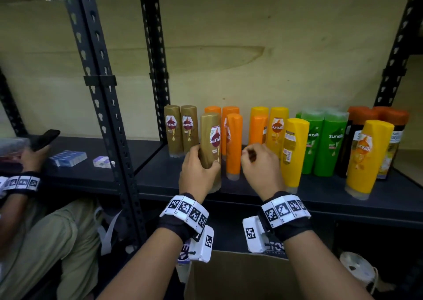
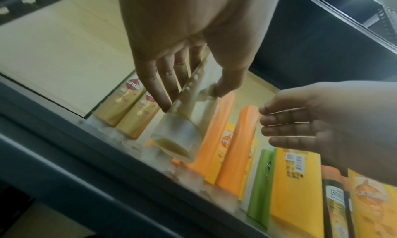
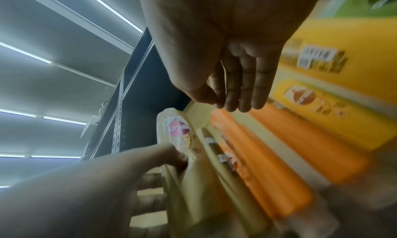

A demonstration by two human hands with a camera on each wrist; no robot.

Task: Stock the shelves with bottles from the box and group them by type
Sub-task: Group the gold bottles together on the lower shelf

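Observation:
My left hand [image 1: 203, 160] grips a gold Sunsilk bottle [image 1: 209, 144] around its lower half, cap down, close to the front of the dark shelf [image 1: 320, 199]. In the left wrist view the left hand [image 2: 193, 95] holds the gold bottle's [image 2: 178, 133] cap slightly tilted just over the shelf board. Two matching gold bottles [image 1: 182, 130] stand behind it at the left. My right hand [image 1: 251, 155] hovers beside it with loosely curled fingers, holding nothing, in front of the orange bottles [image 1: 234, 144]. The right hand [image 3: 232, 102] looks relaxed and empty.
Along the shelf to the right stand yellow bottles [image 1: 294, 151], green bottles [image 1: 325, 144], dark bottles with orange caps [image 1: 357, 128] and another yellow one [image 1: 364, 157]. A cardboard box [image 1: 240, 274] sits below. Another person's hand holds a phone [image 1: 44, 139] left of the steel upright [image 1: 107, 121].

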